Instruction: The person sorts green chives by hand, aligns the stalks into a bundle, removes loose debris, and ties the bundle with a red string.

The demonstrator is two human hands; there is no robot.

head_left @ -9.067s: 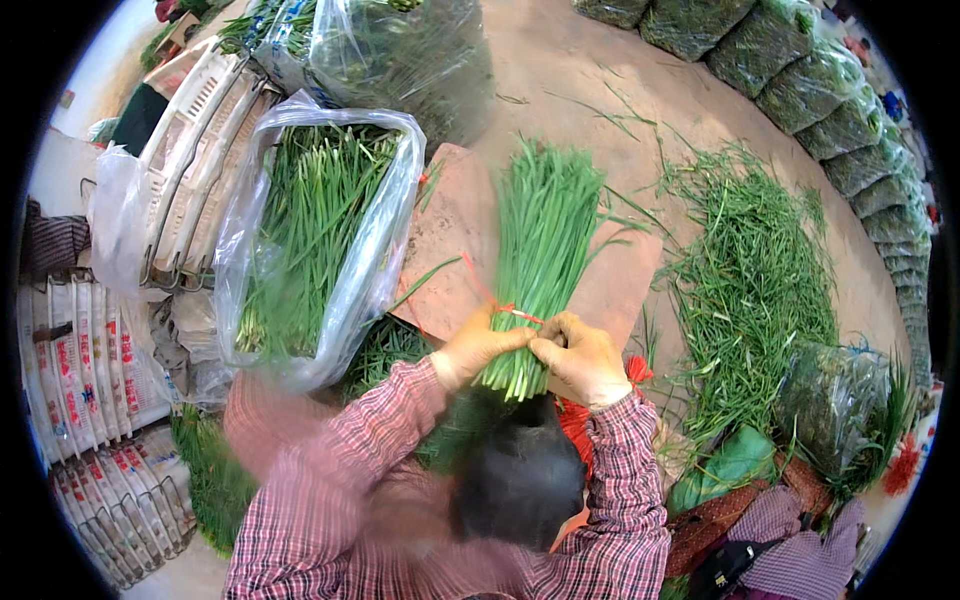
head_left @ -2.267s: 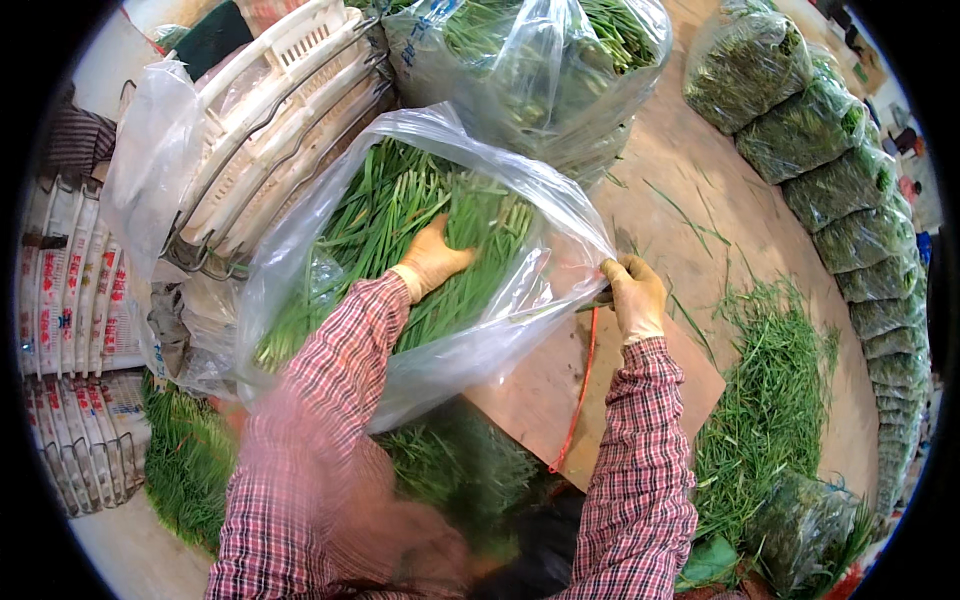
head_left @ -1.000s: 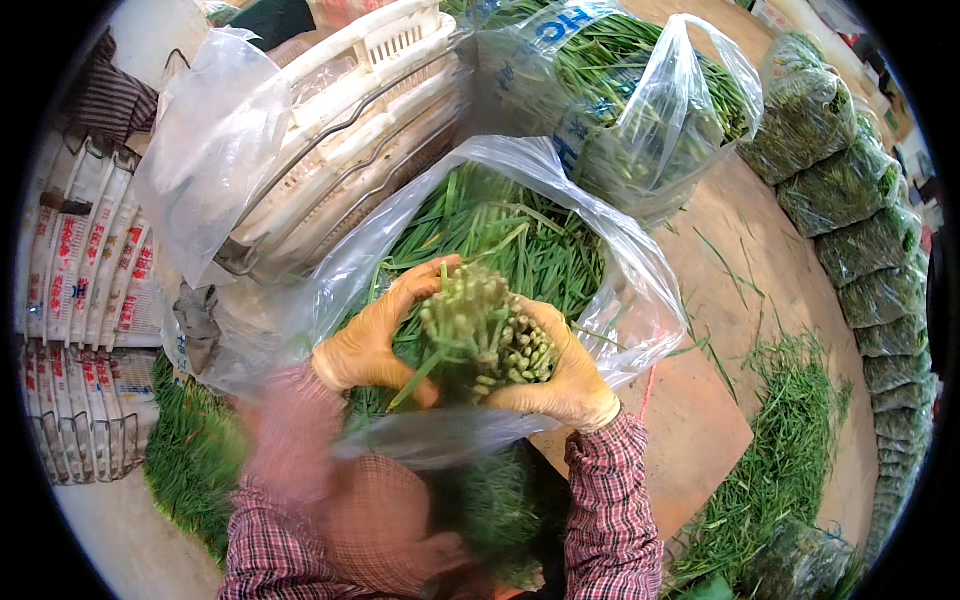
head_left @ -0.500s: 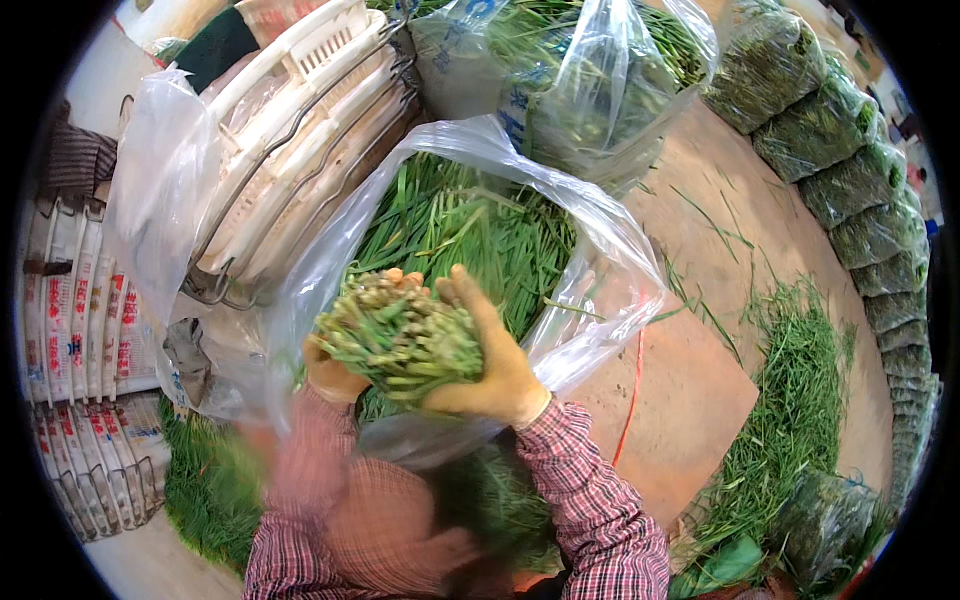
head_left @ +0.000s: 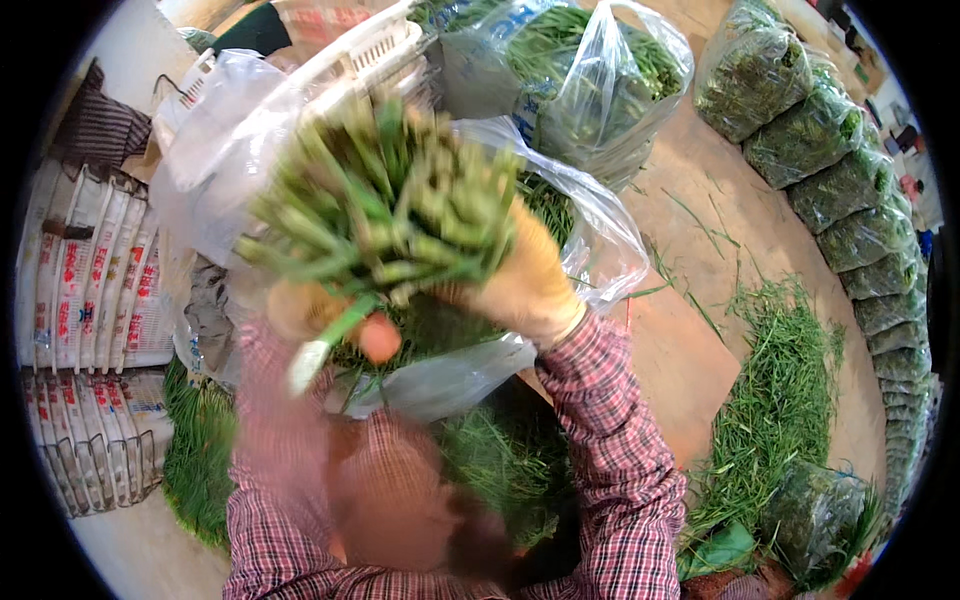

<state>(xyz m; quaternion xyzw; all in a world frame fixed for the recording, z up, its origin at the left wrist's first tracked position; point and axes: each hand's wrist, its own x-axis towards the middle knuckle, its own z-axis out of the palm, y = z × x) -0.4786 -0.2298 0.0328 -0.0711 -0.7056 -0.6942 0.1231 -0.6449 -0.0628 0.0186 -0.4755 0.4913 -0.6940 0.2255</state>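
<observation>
Both my hands, in yellowish gloves, hold a large bunch of garlic chives [head_left: 390, 205] with its pale cut ends facing up toward me. My right hand [head_left: 530, 275] grips its right side. My left hand [head_left: 305, 308] is wrapped round its lower left; motion blurs it, and a bare-looking fingertip shows below. One thick stalk with a white end [head_left: 310, 365] sticks out beside that hand. Below the bunch lies an open clear plastic bag [head_left: 590, 190] with more green chives inside, largely hidden by the bunch.
White plastic crates [head_left: 375, 50] stand at the far left, with folded printed sacks or cartons [head_left: 100, 270] nearer. Another filled clear bag [head_left: 600, 110] stands behind. Packed bags [head_left: 840, 185] line the right edge. Loose chives [head_left: 775, 390] cover the floor at right, and more [head_left: 195, 460] lie at left.
The bunch has risen out of the bag's mouth toward me and looks larger, with both hands still on it. A thick stalk now sticks out at its lower left.
</observation>
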